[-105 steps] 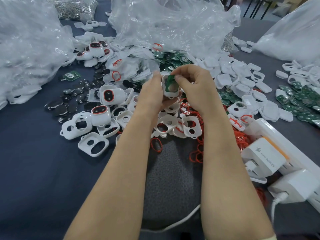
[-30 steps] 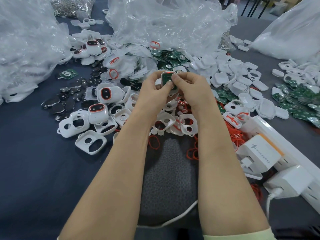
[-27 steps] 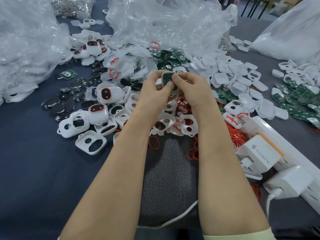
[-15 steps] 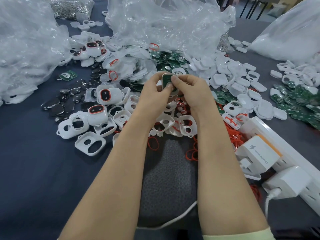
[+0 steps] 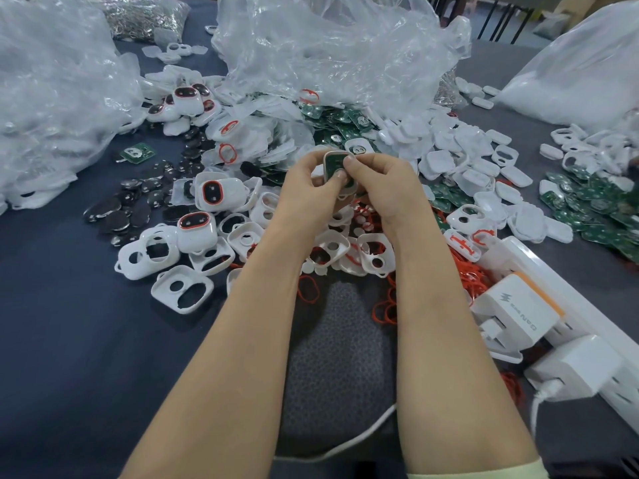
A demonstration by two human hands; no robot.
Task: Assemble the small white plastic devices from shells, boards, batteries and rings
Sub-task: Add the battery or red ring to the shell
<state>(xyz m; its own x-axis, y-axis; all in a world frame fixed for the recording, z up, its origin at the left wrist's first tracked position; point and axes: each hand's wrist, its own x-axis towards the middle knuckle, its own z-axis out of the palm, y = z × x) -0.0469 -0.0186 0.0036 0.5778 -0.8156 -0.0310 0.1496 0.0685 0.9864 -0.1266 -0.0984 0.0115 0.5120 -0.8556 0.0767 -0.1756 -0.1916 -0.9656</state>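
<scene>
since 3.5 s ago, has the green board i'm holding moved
Yes, downward: the green board was tilted over the rim of the white shell and now lies inside it.

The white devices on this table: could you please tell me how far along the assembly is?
Done: a few closed devices with red-ringed faces lie at the left. In hand: the left hand and right hand grip a shell, thumbs on the green board seated in it. Remaining: heaps of empty shells, boards, batteries and red rings lie loose.
</scene>
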